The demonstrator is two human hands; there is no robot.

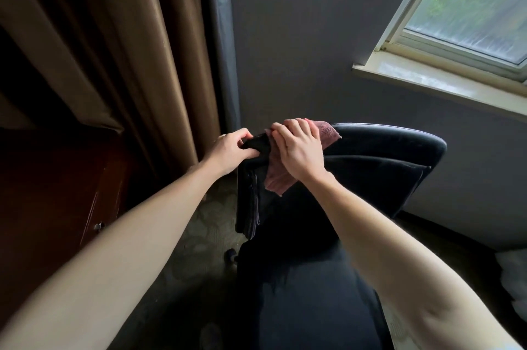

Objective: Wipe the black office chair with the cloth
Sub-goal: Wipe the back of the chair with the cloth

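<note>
Right hand (299, 150) pressed flat over pink cloth (278, 178), clamping it onto top edge of black office chair (379, 158) backrest. Left hand (228, 150) at nine o'clock, just beside, fingers closed on backrest corner. Brown curtain (128, 50) at ten o'clock, window (470, 7) at two o'clock, wooden cabinet (57, 192) at eight.

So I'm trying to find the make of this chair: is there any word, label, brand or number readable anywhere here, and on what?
None: no readable text in this view.
Chair: no label or brand shows on the black backrest.
Cloth: plain pinkish fabric, no tag visible.
Wooden cabinet: too dark to tell, nothing legible.
Window: only blurred greenery outside.
</note>
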